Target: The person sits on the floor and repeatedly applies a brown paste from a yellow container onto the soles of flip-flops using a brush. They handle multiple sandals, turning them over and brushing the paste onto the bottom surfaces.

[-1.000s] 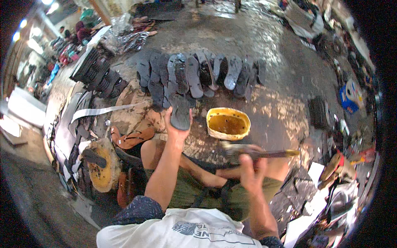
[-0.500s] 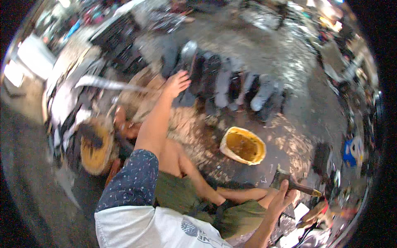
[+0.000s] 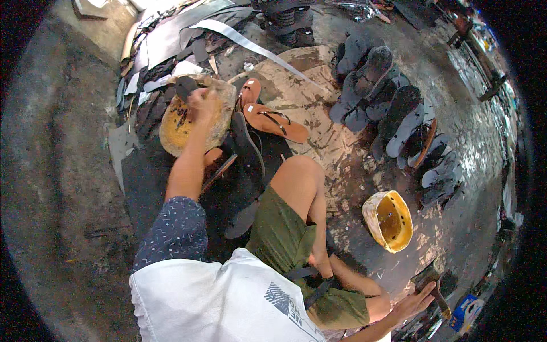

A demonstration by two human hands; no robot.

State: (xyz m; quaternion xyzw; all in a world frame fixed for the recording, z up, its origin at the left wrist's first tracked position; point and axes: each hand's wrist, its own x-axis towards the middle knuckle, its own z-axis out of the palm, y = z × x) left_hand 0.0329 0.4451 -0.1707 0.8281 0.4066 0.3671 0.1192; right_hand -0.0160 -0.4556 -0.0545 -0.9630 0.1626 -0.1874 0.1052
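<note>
My left hand (image 3: 206,106) is over a pale, rounded block (image 3: 181,128) with a yellow, dark-flecked face. Its fingers are blurred, and a small dark piece (image 3: 186,86) lies beside them. Brown flip-flops (image 3: 276,122) with dark straps rest to the right of this block. At the lower right, my right hand (image 3: 411,303) has its fingers around a short tool (image 3: 443,305) with a dark, flat head and a worn handle. A yellow-lined tub (image 3: 370,214) with a pale outer wall stands on the floor, left of and beyond that hand.
Several dark sandals (image 3: 401,105) form a row at the right, one with a brown edge. Pale brown sheeting (image 3: 296,74) covers part of the floor. Sheet scraps and a white strip (image 3: 239,39) lie at the far left. A blue and white package (image 3: 467,312) sits at the right.
The view has swung left. My left hand has come back from the row of sandals to the yellow-faced block. My right hand still has the tool.
</note>
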